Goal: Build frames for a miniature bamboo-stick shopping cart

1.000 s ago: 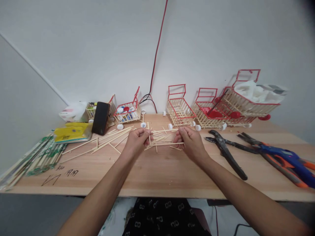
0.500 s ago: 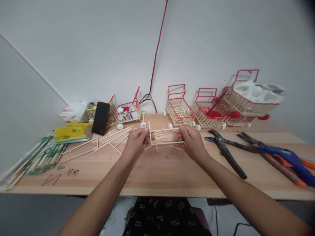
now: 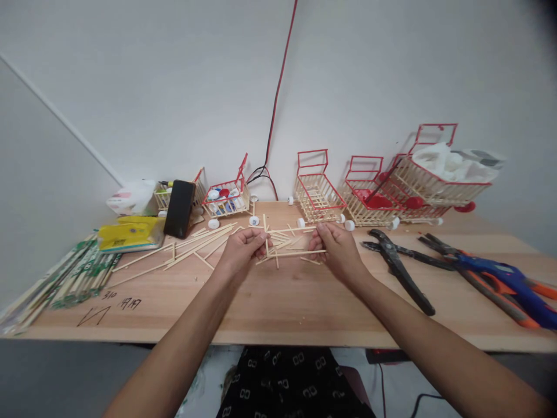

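Between my hands is a small frame of thin wooden sticks [image 3: 296, 253], with two long sticks running side to side and a crosswise stick near its left end. My left hand [image 3: 246, 248] pinches that left end with thumb and fingers. At the other end, my right hand [image 3: 333, 247] is closed on the tips of the long sticks. Loose sticks [image 3: 204, 244] lie on the table left of my left hand, and more short pieces show behind the frame. Fingers partly hide where the sticks meet.
Miniature shopping carts of sticks, such as this one [image 3: 319, 194], line the wall. Pliers [image 3: 398, 270] and a blue-orange tool [image 3: 505, 276] lie right on the wooden table [image 3: 270, 319]. Leftward are a phone [image 3: 179, 209], a yellow packet [image 3: 130, 235] and bundled sticks [image 3: 82, 273].
My left thumb and fingers have shifted slightly on the frame's left end. The right hand and the frame stay almost where they were.
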A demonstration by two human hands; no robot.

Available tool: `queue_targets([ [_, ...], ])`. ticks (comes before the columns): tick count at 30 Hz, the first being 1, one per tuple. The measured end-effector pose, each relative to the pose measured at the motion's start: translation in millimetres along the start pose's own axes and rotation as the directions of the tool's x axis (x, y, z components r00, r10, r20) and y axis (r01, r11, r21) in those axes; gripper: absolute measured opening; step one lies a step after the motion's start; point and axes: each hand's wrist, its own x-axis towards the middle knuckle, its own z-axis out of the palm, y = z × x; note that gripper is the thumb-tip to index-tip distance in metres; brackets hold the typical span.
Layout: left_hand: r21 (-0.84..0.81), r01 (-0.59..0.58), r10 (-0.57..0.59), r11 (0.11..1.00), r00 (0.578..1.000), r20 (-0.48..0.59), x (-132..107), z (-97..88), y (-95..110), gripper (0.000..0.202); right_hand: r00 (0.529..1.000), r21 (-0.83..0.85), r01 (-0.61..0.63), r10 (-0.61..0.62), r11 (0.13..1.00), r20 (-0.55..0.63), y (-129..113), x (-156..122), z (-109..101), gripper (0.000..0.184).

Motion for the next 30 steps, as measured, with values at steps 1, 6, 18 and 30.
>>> queue_targets([
  [1,-0.016,0.005,-0.005,1.0,1.0,0.004,-0.1,0.2,0.0,0.028,1.0,-0.001,-0.001,0.001,1.0,0.001,-0.1,-0.1,0.3,0.041],
  [6,-0.007,-0.004,0.004,1.0,1.0,-0.013,-0.7,0.6,1.9,0.031,1.0,0.02,-0.012,0.012,1.0,0.008,-0.8,0.0,0.6,0.041],
  [18,0.187,-0.059,0.067,0.981,0.997,-0.038,-3.7,6.3,1.0,0.034,1.0,0.005,0.004,-0.004,1.0,0.021,2.2,-0.4,-1.7,0.039],
  [30,0.237,-0.057,0.061,0.97,0.998,-0.011,-4.6,2.4,0.1,0.037,0.998,-0.091,0.063,-0.061,0.994,0.02,-6.9,-7.6,3.4,0.039],
])
